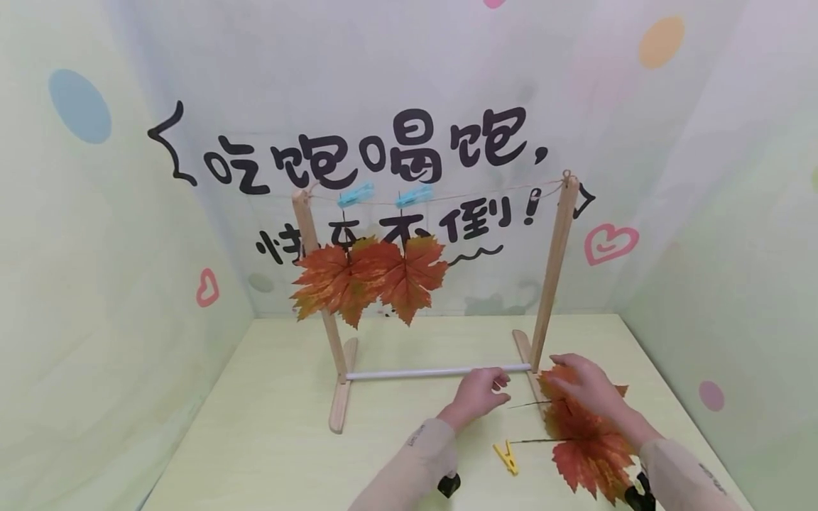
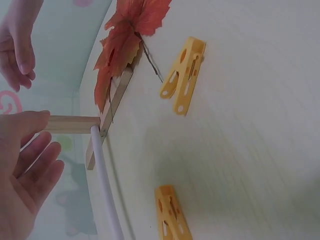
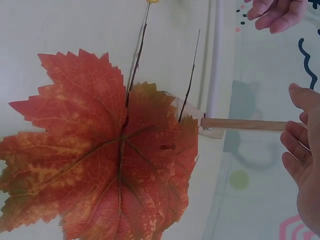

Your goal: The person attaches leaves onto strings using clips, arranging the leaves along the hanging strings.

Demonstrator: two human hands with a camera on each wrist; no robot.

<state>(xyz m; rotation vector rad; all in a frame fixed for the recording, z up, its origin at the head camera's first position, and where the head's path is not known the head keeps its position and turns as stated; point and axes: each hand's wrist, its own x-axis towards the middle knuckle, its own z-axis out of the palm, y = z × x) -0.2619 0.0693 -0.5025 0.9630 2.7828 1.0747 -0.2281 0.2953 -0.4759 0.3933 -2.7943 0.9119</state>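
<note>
Two orange-red artificial maple leaves lie overlapping on the table by the stand's right foot, the nearer leaf (image 1: pixel 591 458) partly covering the farther one (image 3: pixel 187 145). My right hand (image 1: pixel 584 387) is above them, its fingers loosely bent and holding nothing in the right wrist view. Over the white crossbar (image 1: pixel 441 371) hovers my left hand (image 1: pixel 482 394), fingers relaxed, nothing in its grasp. A yellow clothespin (image 1: pixel 507 458) lies near the leaf stems. The left wrist view shows a second yellow clothespin (image 2: pixel 171 215), cut off by the frame edge.
A wooden stand (image 1: pixel 554 277) carries a string (image 1: pixel 486 195) between two posts. Two blue clothespins, one left (image 1: pixel 356 195) and one right (image 1: pixel 414 196), hold two hanging maple leaves (image 1: pixel 409 280) by their stems. Printed cloth walls (image 1: pixel 722 284) surround the table (image 1: pixel 255 419).
</note>
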